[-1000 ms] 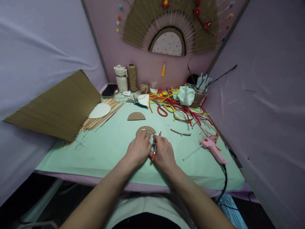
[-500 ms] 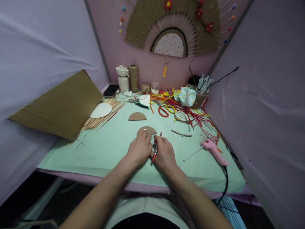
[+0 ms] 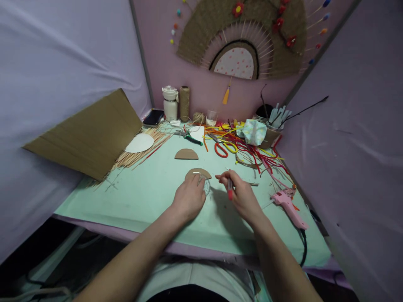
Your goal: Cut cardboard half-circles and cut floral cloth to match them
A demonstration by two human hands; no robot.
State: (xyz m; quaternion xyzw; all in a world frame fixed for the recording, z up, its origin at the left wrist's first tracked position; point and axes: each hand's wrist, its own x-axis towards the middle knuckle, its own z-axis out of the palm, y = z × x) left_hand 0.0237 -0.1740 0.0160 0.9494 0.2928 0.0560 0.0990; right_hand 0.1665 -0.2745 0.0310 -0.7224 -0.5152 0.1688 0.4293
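Observation:
My left hand presses a clear plastic protractor down onto a half-round piece of cardboard on the table. Its fingers cover part of both, so how the two line up is hidden. Raised to the right of them is my right hand, closed around a red pen, apart from the cardboard. A second cardboard half-circle lies flat just behind.
At right sits a pink glue gun with its cord. Scissors, pliers and coloured pipe cleaners lie at the back. A large cardboard sheet and thin sticks are at left. A decorated fan hangs behind.
My right hand has lifted away from the cardboard and moved right with the pen. My left hand has stayed on the protractor. The whole view has shifted slightly.

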